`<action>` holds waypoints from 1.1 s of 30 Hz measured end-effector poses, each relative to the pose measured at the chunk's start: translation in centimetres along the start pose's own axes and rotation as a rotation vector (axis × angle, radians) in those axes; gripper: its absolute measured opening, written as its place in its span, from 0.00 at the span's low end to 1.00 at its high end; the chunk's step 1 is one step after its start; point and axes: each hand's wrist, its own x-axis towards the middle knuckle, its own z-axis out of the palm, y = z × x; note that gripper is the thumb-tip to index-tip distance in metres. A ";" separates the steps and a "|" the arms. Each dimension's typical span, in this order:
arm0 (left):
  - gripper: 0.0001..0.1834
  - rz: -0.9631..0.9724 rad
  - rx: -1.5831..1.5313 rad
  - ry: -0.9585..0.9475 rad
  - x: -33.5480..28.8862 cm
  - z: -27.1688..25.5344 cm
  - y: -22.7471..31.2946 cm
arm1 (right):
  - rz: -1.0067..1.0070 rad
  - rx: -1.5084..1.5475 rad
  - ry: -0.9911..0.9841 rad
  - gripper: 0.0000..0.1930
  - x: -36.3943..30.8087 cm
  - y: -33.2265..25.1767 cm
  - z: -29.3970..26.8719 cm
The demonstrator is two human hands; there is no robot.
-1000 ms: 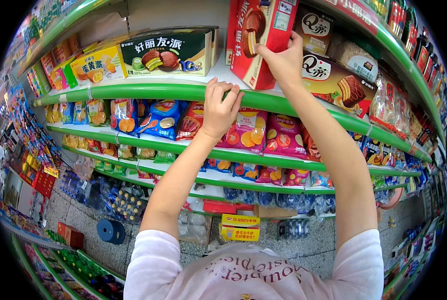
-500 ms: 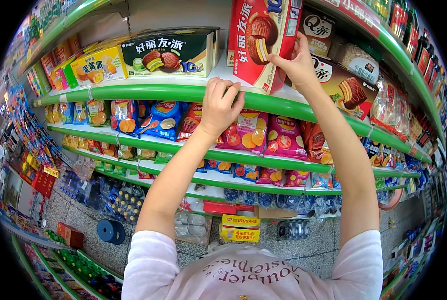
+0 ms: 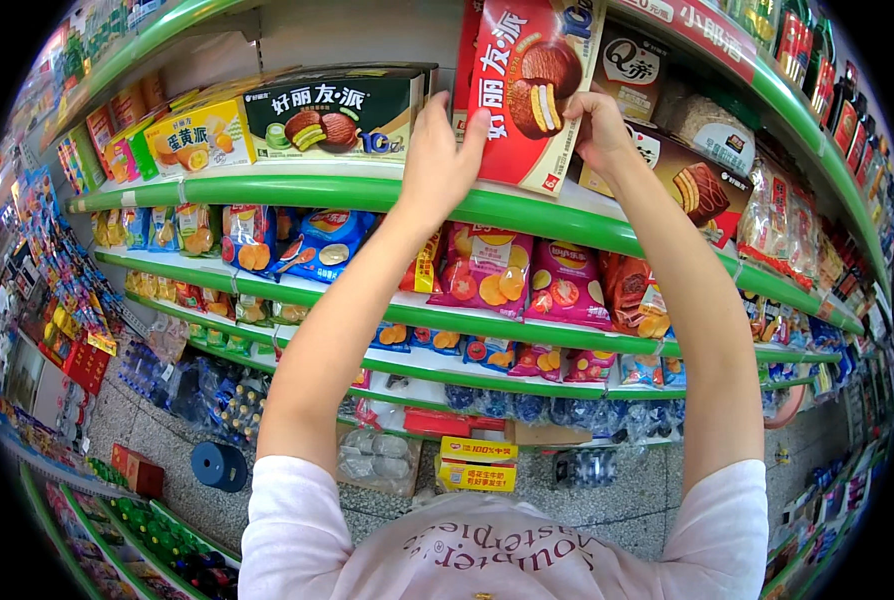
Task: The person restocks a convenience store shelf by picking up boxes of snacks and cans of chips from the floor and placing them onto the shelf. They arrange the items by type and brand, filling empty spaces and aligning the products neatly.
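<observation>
Bright, fairly even light fills the middle of the view, seemingly from above, and the white fabric short sleeve (image 3: 712, 515) at lower right is among the palest patches. The flat red cardboard box (image 3: 537, 90) looks crisp, its print clear. The speckled grey stone floor (image 3: 647, 490) is dimmer (its grain holds up, though). Fisheye distortion bows the long, rounded green shelf edging (image 3: 317, 192); small, colourful hanging packets (image 3: 52, 260) at far left turn soft, and black swallows the corners.
</observation>
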 end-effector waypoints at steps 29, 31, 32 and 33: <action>0.44 -0.284 -0.256 -0.183 2.4 -3.0 5.7 | 0.049 0.191 -0.052 0.22 -4.7 -1.5 3.9; 0.46 -0.271 -0.317 -0.219 1.8 -4.0 8.1 | 0.096 0.213 -0.081 0.23 -5.3 -1.9 3.6; 0.45 -0.325 -0.379 -0.260 1.6 -4.9 9.9 | 0.084 0.187 -0.079 0.24 -5.6 -2.1 3.5; 0.43 -0.371 -0.455 -0.349 1.4 -5.9 11.1 | 0.079 0.162 -0.080 0.24 -6.3 -2.3 3.6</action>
